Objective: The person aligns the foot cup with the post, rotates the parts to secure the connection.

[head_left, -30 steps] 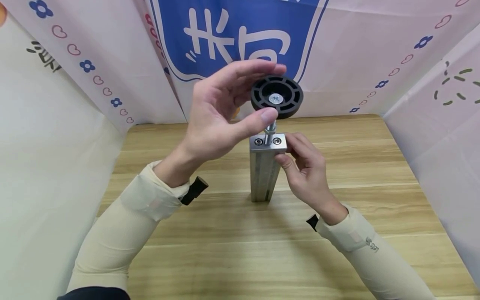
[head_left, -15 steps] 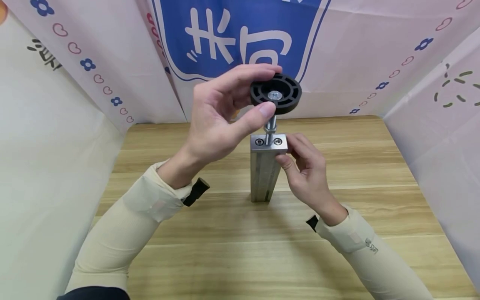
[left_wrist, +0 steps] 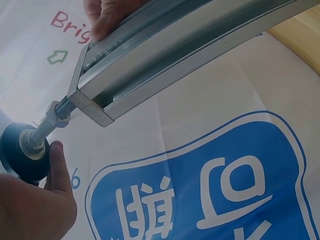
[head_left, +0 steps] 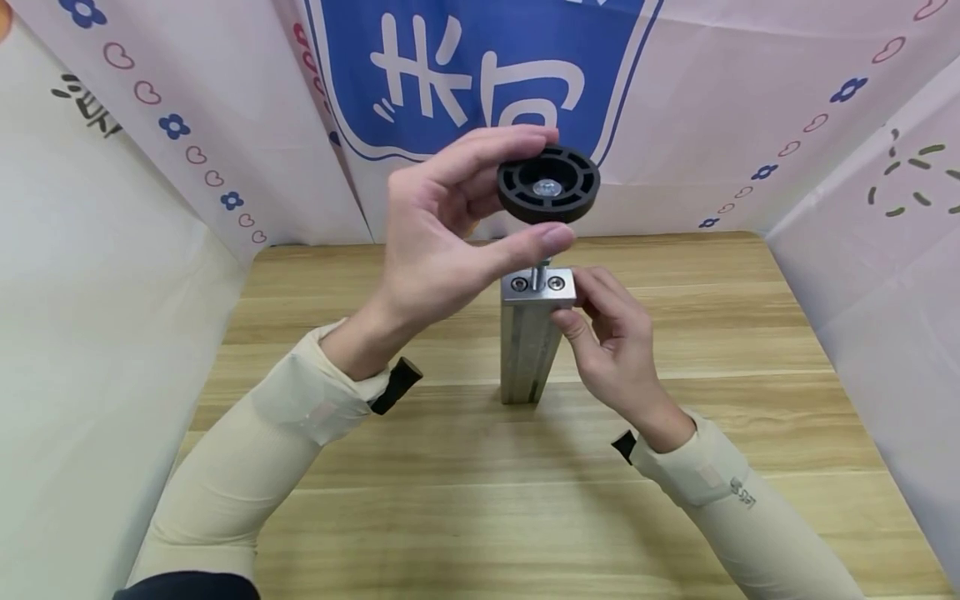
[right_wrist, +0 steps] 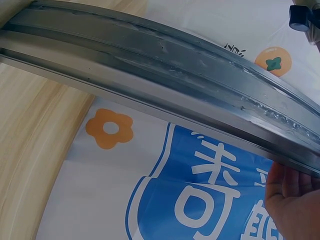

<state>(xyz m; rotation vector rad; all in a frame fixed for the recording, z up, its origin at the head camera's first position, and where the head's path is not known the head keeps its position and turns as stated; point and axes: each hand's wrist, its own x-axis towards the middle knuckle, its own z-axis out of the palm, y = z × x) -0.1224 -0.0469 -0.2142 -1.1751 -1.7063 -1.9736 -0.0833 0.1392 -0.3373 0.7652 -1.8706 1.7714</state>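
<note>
Black foot disc sat over the middle of the table, its threaded stud meeting the end plate of the upright metal profile. Left hand was curled round the disc rim, thumb near side; right hand pinched the profile's top from the right. Risks, my read: sideways push tipping the narrow profile, skewed stud cross-threading. Disc was ribbed, probably plastic; profile grooved, dull; table wood-grained; far backdrop creased, printed.
</note>
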